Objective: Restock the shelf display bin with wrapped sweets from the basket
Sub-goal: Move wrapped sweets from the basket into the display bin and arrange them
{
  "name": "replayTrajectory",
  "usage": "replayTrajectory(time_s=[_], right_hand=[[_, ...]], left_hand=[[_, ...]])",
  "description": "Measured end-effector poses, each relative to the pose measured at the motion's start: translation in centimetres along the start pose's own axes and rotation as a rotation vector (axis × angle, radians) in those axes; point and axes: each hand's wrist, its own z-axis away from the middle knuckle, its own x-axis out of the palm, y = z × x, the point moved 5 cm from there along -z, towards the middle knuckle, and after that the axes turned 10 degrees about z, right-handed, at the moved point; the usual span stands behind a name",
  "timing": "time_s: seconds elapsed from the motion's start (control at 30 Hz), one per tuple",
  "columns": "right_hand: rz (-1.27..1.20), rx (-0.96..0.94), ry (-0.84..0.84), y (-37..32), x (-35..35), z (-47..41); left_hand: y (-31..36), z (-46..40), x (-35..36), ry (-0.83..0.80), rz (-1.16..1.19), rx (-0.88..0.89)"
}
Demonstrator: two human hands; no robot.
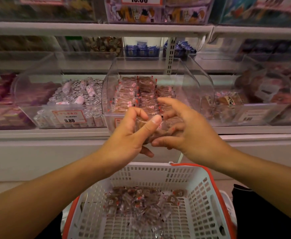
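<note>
Head view: sweets [146, 133] upright between hands [158, 133].

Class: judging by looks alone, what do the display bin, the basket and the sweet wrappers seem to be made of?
Bin: clear, glossy rigid plastic, probably acrylic; the shelf shows through it.
Basket: matte white moulded plastic with slotted walls and an orange rim.
Wrappers: thin, crinkly clear film, likely cellophane or plastic; the brown sweets show through.

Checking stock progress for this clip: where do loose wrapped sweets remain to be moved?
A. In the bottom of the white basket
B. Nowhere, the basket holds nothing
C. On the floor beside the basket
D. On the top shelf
A. A loose pile of wrapped sweets lies on the floor of the white basket below the hands, while the left hand holds a few at the front of the clear display bin.
</note>
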Motion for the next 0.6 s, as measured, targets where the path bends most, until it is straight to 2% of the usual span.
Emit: replayTrajectory(time_s=[0.1,0.2,0.27,0.37,0.5,0.6], right_hand=[[-0.009,-0.003,0.076,0.1,-0.7,-0.2],[0.127,-0.079,0.134,-0.9,-0.9,0.0],[0.144,-0.118,0.104,-1.4,-0.3,0.2],[0.007,-0.128,0.044,-2.1,1.3,0.9],[0.059,-0.193,0.050,-3.0,3.4,1.5],[0.085,-0.196,0.045,-3.2,3.6,1.2]], left_hand=[[0.2,-0.1,0.1,0.044,0.044,0.048],[0.4,-0.2,-0.5,0.126,0.077,0.092],[0.4,-0.3,-0.8,0.177,0.142,0.085],[0.3,-0.2,-0.9,0.266,0.218,0.053],[-0.1,0.3,-0.8,0.427,0.264,0.058],[0.1,0.2,-0.8,0.466,0.259,0.036]])
